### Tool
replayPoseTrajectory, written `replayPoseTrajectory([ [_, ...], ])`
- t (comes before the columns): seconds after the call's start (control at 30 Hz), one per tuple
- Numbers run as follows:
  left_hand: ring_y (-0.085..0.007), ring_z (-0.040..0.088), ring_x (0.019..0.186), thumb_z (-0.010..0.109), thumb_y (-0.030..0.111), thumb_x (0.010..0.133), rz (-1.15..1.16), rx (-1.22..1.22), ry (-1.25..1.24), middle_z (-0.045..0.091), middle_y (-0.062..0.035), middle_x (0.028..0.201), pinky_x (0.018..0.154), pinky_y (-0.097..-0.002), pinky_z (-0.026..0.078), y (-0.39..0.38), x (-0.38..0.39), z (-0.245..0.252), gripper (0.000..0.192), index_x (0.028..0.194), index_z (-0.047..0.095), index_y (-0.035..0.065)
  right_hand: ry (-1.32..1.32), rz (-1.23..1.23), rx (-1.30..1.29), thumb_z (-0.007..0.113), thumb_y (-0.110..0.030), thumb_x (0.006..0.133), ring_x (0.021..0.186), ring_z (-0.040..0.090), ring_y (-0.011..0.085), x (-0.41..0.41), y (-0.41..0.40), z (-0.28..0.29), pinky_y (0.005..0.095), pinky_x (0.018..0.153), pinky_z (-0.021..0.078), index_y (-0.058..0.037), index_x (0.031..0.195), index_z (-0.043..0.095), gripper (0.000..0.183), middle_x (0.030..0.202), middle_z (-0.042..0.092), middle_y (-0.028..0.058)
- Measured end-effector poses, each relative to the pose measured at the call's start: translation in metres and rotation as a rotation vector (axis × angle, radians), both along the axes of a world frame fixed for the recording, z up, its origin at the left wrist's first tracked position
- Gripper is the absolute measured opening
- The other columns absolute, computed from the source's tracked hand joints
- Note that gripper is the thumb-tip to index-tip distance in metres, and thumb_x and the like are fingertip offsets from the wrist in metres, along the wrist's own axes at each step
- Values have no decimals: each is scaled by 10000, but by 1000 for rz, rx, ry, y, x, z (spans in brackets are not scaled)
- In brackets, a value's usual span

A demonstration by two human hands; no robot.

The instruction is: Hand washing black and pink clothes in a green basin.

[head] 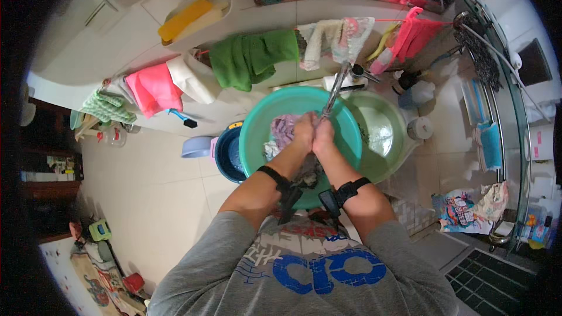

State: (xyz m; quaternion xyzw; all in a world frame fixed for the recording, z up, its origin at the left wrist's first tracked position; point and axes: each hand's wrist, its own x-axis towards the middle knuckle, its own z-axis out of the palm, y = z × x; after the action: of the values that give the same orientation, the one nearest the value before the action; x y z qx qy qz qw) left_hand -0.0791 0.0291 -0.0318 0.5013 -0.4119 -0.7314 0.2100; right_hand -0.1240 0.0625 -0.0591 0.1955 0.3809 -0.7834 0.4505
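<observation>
A teal plastic basin (pixel 259 109) is in front of me, under a chrome faucet (pixel 336 90). Inside it my left hand (pixel 304 131) and my right hand (pixel 324 135) are pressed together just below the spout. A wet, bunched purple cloth (pixel 283 128) bulges out at the left side of my left hand, which is closed on it. What the fingers of my right hand do is hidden behind the hand itself. Lower in the basin sit a white-and-blue cloth (pixel 271 150) and a dark cloth (pixel 307 177), partly covered by my forearms.
A pale green basin (pixel 380 127) adjoins on the right, a dark blue bucket (pixel 229 153) on the left. Cloths, including a green one (pixel 252 57) and a pink one (pixel 153 85), hang along the wall. Bottles (pixel 417 90) stand right of the faucet; a glass shelf (pixel 522 140) edges the far right.
</observation>
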Motion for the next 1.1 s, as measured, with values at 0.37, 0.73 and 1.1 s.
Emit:
replayPoseTrajectory([
  [0.37, -209, 527, 673, 427, 261, 938, 62, -64, 88, 578, -122, 752, 624, -370, 444, -4, -9, -35, 337, 843, 587, -20, 160, 69, 190, 393, -305, 927, 810, 610, 264, 19, -4, 42, 406, 727, 516, -66, 956, 563, 294, 906, 611, 116],
  [0.73, -180, 524, 696, 442, 304, 974, -41, -180, 52, 595, -110, 801, 646, -343, 459, -6, -11, -44, 343, 966, 583, -9, 190, 41, 152, 423, -355, 940, 818, 599, 258, -2, -2, -29, 394, 703, 516, -58, 1008, 542, 327, 931, 595, 101],
  [1.1, -435, 531, 1064, 556, 394, 814, -797, -1068, -834, 519, -253, 1217, 909, -478, 432, -44, 43, 9, 546, 1198, 509, 9, 1094, 934, 903, 527, -346, 862, 1022, 567, 365, -25, 31, 9, 448, 901, 441, -8, 1147, 529, 442, 1119, 588, 200],
])
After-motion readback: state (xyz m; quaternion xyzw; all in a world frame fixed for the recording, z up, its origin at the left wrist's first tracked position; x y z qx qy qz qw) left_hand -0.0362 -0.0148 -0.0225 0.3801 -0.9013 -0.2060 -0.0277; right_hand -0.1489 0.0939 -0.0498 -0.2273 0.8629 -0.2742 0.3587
